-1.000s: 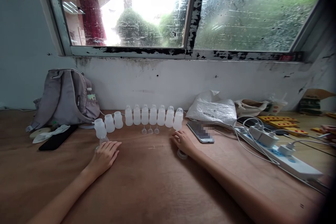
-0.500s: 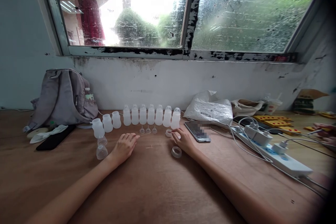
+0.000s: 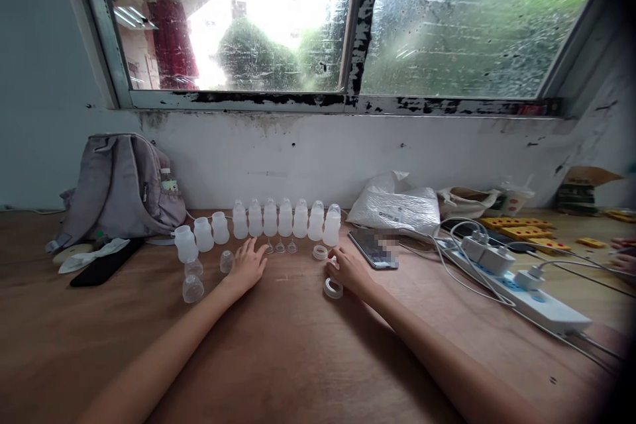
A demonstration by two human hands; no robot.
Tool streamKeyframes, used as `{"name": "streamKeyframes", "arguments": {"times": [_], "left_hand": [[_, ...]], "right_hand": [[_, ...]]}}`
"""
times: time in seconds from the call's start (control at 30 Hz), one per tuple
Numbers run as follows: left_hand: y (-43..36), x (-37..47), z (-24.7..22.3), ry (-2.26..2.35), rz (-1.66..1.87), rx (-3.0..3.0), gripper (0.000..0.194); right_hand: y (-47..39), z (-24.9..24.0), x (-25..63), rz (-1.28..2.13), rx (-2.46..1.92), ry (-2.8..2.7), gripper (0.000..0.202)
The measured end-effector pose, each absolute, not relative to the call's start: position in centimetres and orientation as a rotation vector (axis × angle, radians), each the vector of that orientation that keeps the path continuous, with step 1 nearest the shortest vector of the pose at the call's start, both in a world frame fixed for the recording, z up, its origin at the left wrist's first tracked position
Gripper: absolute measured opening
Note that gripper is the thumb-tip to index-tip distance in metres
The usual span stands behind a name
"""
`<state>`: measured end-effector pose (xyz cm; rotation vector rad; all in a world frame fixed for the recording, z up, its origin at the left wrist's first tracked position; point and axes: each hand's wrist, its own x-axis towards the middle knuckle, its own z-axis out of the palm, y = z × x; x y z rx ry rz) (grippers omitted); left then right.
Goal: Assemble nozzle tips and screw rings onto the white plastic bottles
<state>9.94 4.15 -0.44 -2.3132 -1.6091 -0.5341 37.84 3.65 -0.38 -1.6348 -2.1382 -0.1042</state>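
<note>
My left hand (image 3: 247,266) lies low over the table with its fingers stretched apart. Its fingertips are at the leftmost of several small clear bottle nipples (image 3: 281,247). Just left of that hand stands a clear dome cap (image 3: 227,262). My right hand (image 3: 349,270) has its fingers bent together, close to a translucent screw ring (image 3: 332,289); what the fingertips hold is hidden. Another ring (image 3: 319,252) lies a little farther away. Behind is a row of capped white baby bottles (image 3: 285,218). Open bottle bodies (image 3: 185,244) and more clear caps (image 3: 193,289) stand at the left.
A phone (image 3: 373,250) and a silver pouch (image 3: 397,204) lie right of the bottles. Farther right is a power strip (image 3: 541,305) with plugs and cables. A grey backpack (image 3: 116,185) and a black case (image 3: 106,264) are at the left. Another person's hand (image 3: 623,255) shows at the right edge.
My left hand has moved forward and slightly right to the nipples, uncovering a clear cap beside it. My right hand has drawn back slightly from the farther ring toward the nearer one.
</note>
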Motion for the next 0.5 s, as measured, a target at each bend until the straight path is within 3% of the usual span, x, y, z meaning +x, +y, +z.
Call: {"name": "streamKeyframes", "arguments": {"times": [0.17,0.5], "left_hand": [[5.8,11.1,-1.4,-1.841,-0.526,-2.421,0.043],[5.5,11.1,-1.5,-1.669,-0.571,-2.523,0.046]], "right_hand": [[3.3,0.4,37.9,-0.118,-1.606,-2.103,0.014],[0.2,1.8,35.0,-0.070,-1.295,-2.511,0.014]]}}
